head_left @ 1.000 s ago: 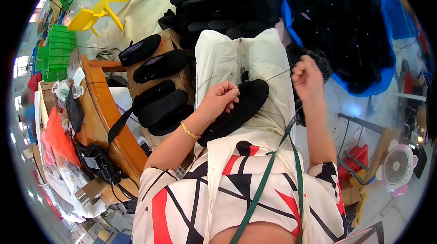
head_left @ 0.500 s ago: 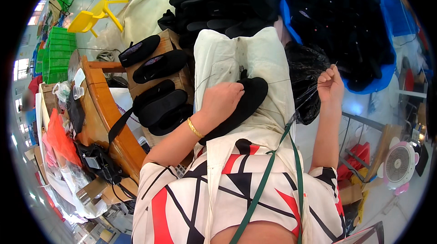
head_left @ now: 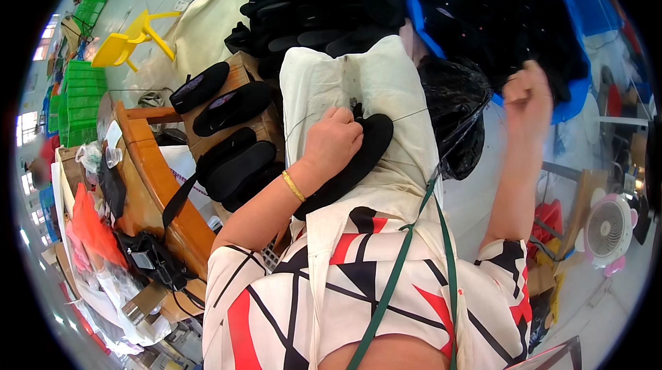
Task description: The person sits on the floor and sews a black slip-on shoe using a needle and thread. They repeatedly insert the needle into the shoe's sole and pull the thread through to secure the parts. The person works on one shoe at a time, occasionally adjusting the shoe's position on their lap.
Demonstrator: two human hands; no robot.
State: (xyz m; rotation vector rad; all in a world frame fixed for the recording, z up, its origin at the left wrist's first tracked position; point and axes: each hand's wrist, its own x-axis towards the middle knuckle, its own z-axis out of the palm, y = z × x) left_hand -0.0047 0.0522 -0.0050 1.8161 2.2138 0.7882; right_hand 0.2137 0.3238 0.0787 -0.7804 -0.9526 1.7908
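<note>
A black cloth shoe (head_left: 369, 156) lies slantwise, sole up, across the pale apron (head_left: 403, 70) on my lap. My left hand (head_left: 333, 141), with a gold bracelet at its wrist, is closed on the shoe's upper side. A dark thread (head_left: 410, 115) runs taut from the shoe toward the right. Off to the right, my right hand (head_left: 527, 91) is raised with fingers closed, drawing the thread; motion blurs it, and any needle in it cannot be made out. Another thin strand curves out to the left of my left hand.
Several black shoes (head_left: 233, 108) sit on a cardboard box (head_left: 243, 66) at left, beside a wooden stand (head_left: 148, 163). More black shoes (head_left: 310, 11) pile up ahead. A blue-lined heap (head_left: 579, 87) and black plastic bag (head_left: 455, 94) lie right, near a fan (head_left: 608, 231).
My right hand has moved up and farther right, away from the shoe, lengthening the thread. My left hand keeps its hold on the shoe. The whole view has shifted slightly.
</note>
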